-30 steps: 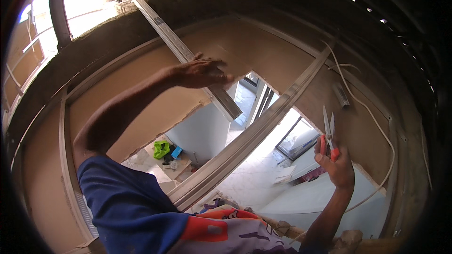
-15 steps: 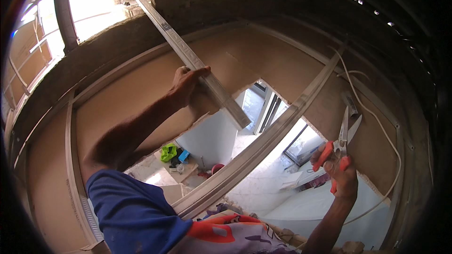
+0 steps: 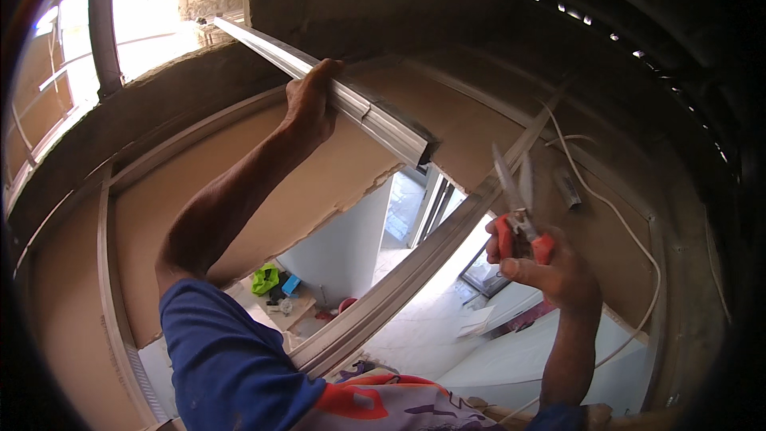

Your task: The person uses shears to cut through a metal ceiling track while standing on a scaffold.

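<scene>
My left hand [image 3: 311, 100] is closed round a long pale metal channel [image 3: 379, 126], whose near end hangs above the edge of the cut brown board [image 3: 307, 183]. My right hand [image 3: 550, 271] grips metal snips [image 3: 523, 239] with red handles, blades apart and pointing up, in front of a long fixed metal rail [image 3: 375, 295] that crosses the opening diagonally.
A white cable [image 3: 614, 215] and a short metal offcut [image 3: 568, 187] are at the right. Below the openings show a tiled floor [image 3: 423, 323], a green bag [image 3: 265, 278] and a blue item [image 3: 291, 285]. Metal framing [image 3: 108, 271] runs along the left. A bright opening is at the top left.
My left hand has closed round the channel and raised its near end up and to the right. My right hand with the snips has moved left and up, its blades now spread.
</scene>
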Action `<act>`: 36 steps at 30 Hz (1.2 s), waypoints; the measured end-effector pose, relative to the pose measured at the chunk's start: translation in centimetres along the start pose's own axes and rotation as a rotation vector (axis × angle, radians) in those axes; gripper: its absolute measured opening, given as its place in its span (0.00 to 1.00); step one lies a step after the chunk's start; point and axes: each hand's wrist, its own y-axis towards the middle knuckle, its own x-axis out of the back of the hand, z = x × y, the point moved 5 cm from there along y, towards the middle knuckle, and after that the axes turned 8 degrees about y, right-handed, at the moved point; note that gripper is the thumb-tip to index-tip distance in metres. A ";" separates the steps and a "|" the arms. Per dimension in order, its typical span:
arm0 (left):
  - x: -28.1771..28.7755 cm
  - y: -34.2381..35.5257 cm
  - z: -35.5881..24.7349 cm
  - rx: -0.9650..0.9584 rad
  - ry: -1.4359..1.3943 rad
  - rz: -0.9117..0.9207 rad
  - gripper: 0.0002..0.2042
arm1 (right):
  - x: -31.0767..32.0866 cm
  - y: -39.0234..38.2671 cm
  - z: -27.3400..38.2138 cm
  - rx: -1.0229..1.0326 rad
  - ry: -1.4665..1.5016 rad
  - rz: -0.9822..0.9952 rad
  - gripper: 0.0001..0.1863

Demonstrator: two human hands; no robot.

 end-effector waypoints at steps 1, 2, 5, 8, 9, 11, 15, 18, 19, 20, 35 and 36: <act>0.0 0.2 -0.2 0.001 -0.072 -0.015 0.09 | -0.1 0.0 -0.2 -0.003 -0.035 -0.019 0.24; -0.5 0.2 -0.6 0.004 -0.139 -0.025 0.09 | 0.0 -0.1 -0.5 -0.005 -0.064 -0.043 0.24; -2.7 -1.0 -2.2 -0.028 -0.237 0.020 0.07 | 0.9 -1.0 -1.3 -0.021 -0.034 -0.124 0.23; -4.4 -2.8 -3.2 -0.059 -0.211 0.124 0.11 | 2.0 -2.7 -2.1 0.063 0.103 -0.191 0.22; -5.4 -3.4 -3.8 -0.119 -0.190 0.170 0.13 | 2.5 -3.6 -2.5 0.082 0.144 -0.222 0.22; -7.3 -5.0 -4.8 -0.253 -0.142 0.257 0.17 | 3.4 -5.1 -3.8 0.131 0.234 -0.271 0.22; -11.0 -8.1 -4.6 -0.321 -0.093 0.442 0.20 | 3.8 -7.2 -5.5 0.113 0.320 -0.350 0.24; -14.0 -10.5 -3.2 -0.347 -0.067 0.559 0.20 | 4.1 -8.6 -6.7 0.168 0.393 -0.382 0.24; -15.2 -11.5 -2.6 -0.350 -0.066 0.615 0.21 | 4.3 -9.2 -6.9 0.178 0.407 -0.401 0.25; -16.3 -12.5 -1.8 -0.344 -0.062 0.676 0.21 | 4.4 -9.9 -7.2 0.173 0.408 -0.428 0.26; -21.8 -16.5 7.2 -0.054 0.227 0.865 0.22 | 3.6 -22.0 -8.2 -0.008 -0.034 -0.800 0.16; -21.8 -15.4 7.8 -0.157 0.226 0.819 0.21 | 3.2 -21.8 -7.6 0.029 0.024 -0.764 0.17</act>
